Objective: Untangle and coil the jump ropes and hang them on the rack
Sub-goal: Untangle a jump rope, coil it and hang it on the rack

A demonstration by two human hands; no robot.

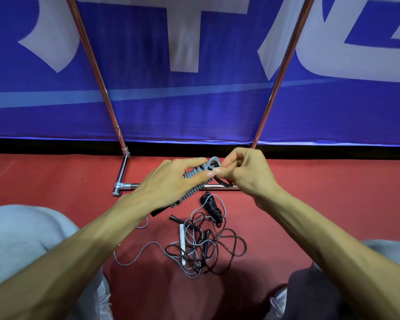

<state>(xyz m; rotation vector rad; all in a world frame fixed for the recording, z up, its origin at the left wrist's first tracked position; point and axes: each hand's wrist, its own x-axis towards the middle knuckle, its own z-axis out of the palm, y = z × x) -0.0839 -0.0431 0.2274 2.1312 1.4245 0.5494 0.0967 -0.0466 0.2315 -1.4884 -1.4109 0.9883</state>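
above floor point(56, 176), left grip point(169, 181) clasping coiled grey rope point(191, 194), right grip point(247, 174) pinching it

Two hands at work: left hand point(169, 181), right hand point(247, 174), and one grey wound rope point(195, 190) between them. At 6 o'clock, one tangle point(206, 245) with cords in two colours (how many ropes, I can't say) and one white handle point(182, 241). Two rack uprights: 11 o'clock point(98, 72) and 1 o'clock point(281, 72).

Red floor point(56, 176) — tangled jump ropes point(203, 245) lie on it, near the rack's base bar point(123, 174).
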